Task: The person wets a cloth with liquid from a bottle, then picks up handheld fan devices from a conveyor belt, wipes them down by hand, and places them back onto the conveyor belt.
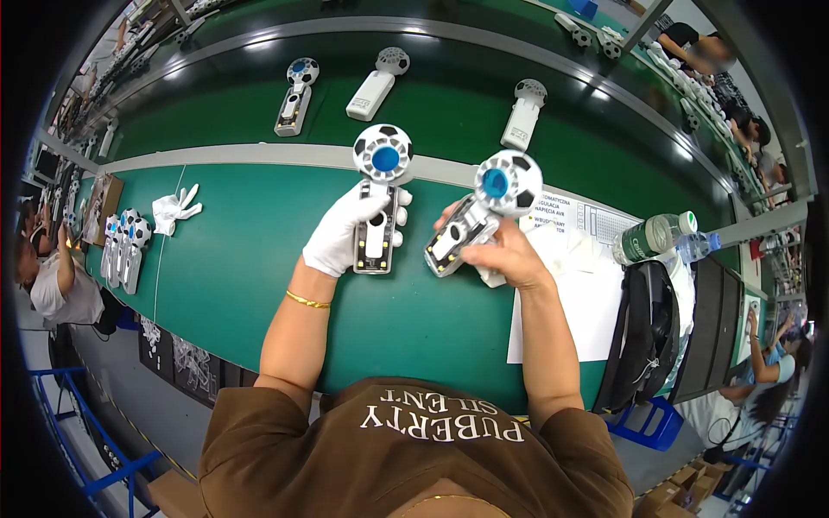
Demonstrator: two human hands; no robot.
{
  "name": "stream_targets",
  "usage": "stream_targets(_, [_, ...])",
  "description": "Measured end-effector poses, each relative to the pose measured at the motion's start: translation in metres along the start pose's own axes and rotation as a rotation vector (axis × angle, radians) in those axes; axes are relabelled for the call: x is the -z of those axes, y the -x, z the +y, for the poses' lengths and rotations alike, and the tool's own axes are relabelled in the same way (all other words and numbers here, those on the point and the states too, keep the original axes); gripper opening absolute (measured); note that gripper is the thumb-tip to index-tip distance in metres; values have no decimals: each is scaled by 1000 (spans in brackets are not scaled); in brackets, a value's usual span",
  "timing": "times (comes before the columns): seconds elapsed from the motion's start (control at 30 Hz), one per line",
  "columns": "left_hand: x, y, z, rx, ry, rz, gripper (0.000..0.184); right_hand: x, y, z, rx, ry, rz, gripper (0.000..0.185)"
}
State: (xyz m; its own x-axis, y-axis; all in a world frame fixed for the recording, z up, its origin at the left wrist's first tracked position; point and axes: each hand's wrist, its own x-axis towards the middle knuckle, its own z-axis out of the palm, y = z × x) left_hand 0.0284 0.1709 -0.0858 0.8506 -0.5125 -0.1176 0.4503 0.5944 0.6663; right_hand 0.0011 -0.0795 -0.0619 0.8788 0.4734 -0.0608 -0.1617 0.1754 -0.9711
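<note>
My left hand (335,226), in a white glove, is wrapped round the body of a handheld device with a soccer-ball head (382,155). The device stands upright in view, its blue round centre and dark panel facing me. Bare, my right hand (515,255) grips a second soccer-ball device (509,183), which tilts to the right. Its thumb lies across the lower body. Something white shows beneath that hand; I cannot make out what it is. The two devices are apart, both above the green table (414,337).
Beyond the table, a green conveyor belt (224,116) carries several similar devices. At left lie a white glove (177,210) and a cluster of devices (126,246). Printed sheets (566,319), a bottle (652,239) and a black bag (637,332) are at right. Other people sit at both sides.
</note>
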Motion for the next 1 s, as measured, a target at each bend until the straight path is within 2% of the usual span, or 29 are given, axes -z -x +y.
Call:
stream_targets(0.03, [1, 1, 4, -18, -143, 5, 51, -6, -2, -2, -4, 56, -5, 57])
stream_targets(0.2, [-15, 9, 7, -142, -553, 292, 41, -15, -10, 11, -4, 103, -10, 59])
stream_targets(0.33, [-11, 10, 11, -163, -709, 347, 41, -15, -13, 10, -32, 112, 16, 62])
stream_targets(0.43, [-12, 13, 15, -210, -578, 292, 39, -19, -17, 13, 6, 111, 44, 64])
stream_targets(0.47, [-10, 15, 16, -223, -611, 292, 39, -21, -18, 12, -16, 138, 77, 71])
stream_targets(0.53, [-5, 17, 22, -252, -679, 289, 39, -27, -22, 9, -24, 109, 119, 66])
stream_targets(0.63, [17, 18, 24, -263, -634, 252, 42, -24, -27, 21, 36, 103, 126, 59])
stream_targets(0.67, [16, 22, 28, -202, -530, 204, 50, -23, -28, 26, 9, 24, 118, 59])
stream_targets(0.7, [20, 24, 30, -187, -449, 200, 40, -24, -28, 28, -14, -53, 109, 59])
stream_targets(0.77, [21, 27, 37, -185, -355, 155, 43, -33, -30, 20, 18, -172, 45, 59])
stream_targets(0.8, [23, 30, 41, -179, -311, 67, 51, -34, -30, 20, 17, -295, -20, 53])
stream_targets(0.83, [26, 35, 42, -121, -289, 54, 66, -34, -32, 20, 18, -419, -86, 48])
stream_targets(0.9, [30, 35, 46, -128, -219, -96, 83, -32, -33, 28, 12, -496, -116, 54])
stream_targets(0.93, [28, 37, 48, -84, -177, -66, 95, -32, -34, 33, 14, -565, -151, 54])
stream_targets(1.0, [25, 37, 48, -73, -164, -54, 98, -31, -35, 37, 27, -645, -196, 55])
